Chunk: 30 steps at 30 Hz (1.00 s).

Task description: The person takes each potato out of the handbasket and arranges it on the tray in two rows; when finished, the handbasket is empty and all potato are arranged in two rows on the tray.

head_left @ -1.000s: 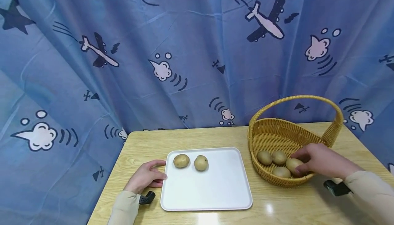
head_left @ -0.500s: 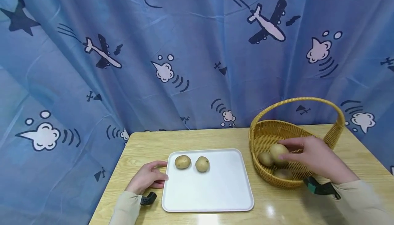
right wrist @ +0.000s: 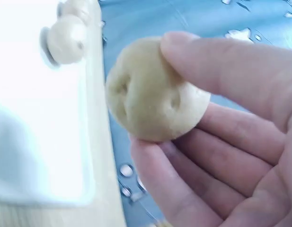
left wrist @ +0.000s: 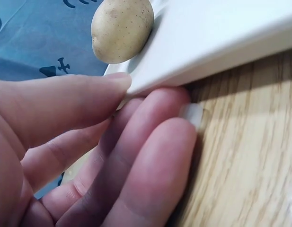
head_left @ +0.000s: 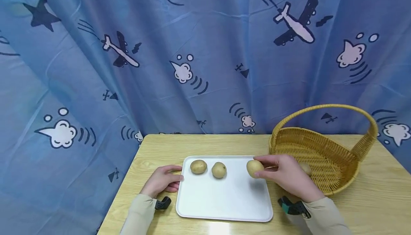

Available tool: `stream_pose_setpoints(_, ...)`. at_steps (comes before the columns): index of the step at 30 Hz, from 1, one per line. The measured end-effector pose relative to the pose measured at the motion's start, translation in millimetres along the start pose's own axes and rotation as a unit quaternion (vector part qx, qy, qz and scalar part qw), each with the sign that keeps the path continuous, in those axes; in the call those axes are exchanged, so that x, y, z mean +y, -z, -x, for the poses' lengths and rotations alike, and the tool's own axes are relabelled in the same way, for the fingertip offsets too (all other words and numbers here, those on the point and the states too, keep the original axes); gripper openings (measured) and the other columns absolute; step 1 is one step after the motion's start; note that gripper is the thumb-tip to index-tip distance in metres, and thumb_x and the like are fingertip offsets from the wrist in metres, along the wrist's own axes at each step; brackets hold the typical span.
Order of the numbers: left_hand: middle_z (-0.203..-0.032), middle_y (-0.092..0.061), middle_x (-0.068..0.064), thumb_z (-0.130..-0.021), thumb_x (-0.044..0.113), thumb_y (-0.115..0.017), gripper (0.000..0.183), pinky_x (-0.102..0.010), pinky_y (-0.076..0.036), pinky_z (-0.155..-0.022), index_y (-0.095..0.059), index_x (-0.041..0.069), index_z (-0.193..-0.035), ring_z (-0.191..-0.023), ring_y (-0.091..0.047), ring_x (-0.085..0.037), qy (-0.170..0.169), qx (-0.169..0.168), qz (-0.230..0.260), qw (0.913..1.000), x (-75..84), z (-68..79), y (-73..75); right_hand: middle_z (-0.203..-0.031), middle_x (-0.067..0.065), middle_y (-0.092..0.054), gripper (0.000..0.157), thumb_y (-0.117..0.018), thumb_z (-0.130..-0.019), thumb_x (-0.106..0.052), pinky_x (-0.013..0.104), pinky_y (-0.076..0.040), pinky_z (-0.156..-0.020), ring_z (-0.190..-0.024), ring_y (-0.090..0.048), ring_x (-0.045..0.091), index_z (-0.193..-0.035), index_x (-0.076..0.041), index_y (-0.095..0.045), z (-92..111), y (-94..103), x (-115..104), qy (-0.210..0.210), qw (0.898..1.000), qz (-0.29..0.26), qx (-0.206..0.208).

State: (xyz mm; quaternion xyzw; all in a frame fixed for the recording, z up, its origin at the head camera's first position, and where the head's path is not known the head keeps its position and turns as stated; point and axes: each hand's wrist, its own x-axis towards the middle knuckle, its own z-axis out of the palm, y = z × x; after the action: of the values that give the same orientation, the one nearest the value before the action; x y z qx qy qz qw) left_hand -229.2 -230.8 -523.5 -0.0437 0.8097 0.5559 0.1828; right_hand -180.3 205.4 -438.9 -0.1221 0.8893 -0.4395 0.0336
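Our right hand (head_left: 289, 174) pinches a potato (head_left: 254, 169) between thumb and fingers above the white tray (head_left: 221, 201), at two o'clock from its centre (long axis unclear); our left hand (head_left: 161, 180), farther off, grips the rim at nine o'clock.

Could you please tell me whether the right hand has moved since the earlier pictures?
Yes: against the basket in the head view, the right hand has moved left toward the tray and holds a potato.
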Motion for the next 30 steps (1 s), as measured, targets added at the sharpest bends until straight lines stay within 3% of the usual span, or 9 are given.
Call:
stream_pose_setpoints(7, -0.083, -0.077, -0.009, -0.095, 0.023, -0.084, 0.053, -0.030, -0.068, -0.066, -0.070, 0.009, -0.144, -0.067, -0.073, -0.012, 0.005, 0.008, 0.002, 1.0000, 6.0, 1.2, -1.7, -0.125, 0.012, -0.080, 0.051, -0.088, -0.091, -0.027, 0.033, -0.067, -0.091, -0.109, -0.076, 0.022, -0.133, -0.001, -0.076, -24.1, -38.3, 6.0, 0.016, 1.000, -0.009, -0.001)
stream_pose_setpoints(14, -0.078, -0.076, -0.008, -0.094, 0.018, -0.085, 0.052, -0.029, -0.067, -0.062, -0.071, 0.005, -0.142, -0.064, -0.071, -0.011, -0.006, 0.010, 0.010, 0.9999, 2.7, -0.5, -3.7, -0.119, 0.010, -0.081, 0.052, -0.091, -0.087, -0.026, 0.043, -0.064, -0.095, -0.107, -0.076, 0.023, -0.130, -0.001, -0.077, -39.8, -63.3, 9.6, -0.025, 1.000, 0.002, 0.005)
stream_pose_setpoints(19, -0.076, -0.076, -0.007, -0.094, 0.017, -0.084, 0.051, -0.029, -0.067, -0.061, -0.071, 0.004, -0.142, -0.063, -0.071, -0.011, -0.009, 0.006, 0.016, 0.9998, 2.4, -2.5, -6.2, -0.121, 0.012, -0.080, 0.050, -0.092, -0.087, -0.024, 0.046, -0.063, -0.096, -0.107, -0.076, 0.024, -0.129, -0.002, -0.078, -42.9, -67.7, 11.5, -0.056, 0.998, 0.017, 0.007)
stream_pose_setpoints(30, -0.080, -0.076, -0.008, -0.094, 0.021, -0.085, 0.051, -0.030, -0.068, -0.065, -0.072, 0.008, -0.142, -0.066, -0.072, -0.013, 0.000, 0.007, 0.013, 0.9999, -0.1, -2.8, -1.5, -0.124, 0.015, -0.079, 0.051, -0.090, -0.087, -0.021, 0.051, -0.063, -0.099, -0.111, -0.076, 0.028, -0.130, 0.001, -0.076, -45.8, -66.2, 14.7, -0.076, 0.997, 0.012, 0.009)
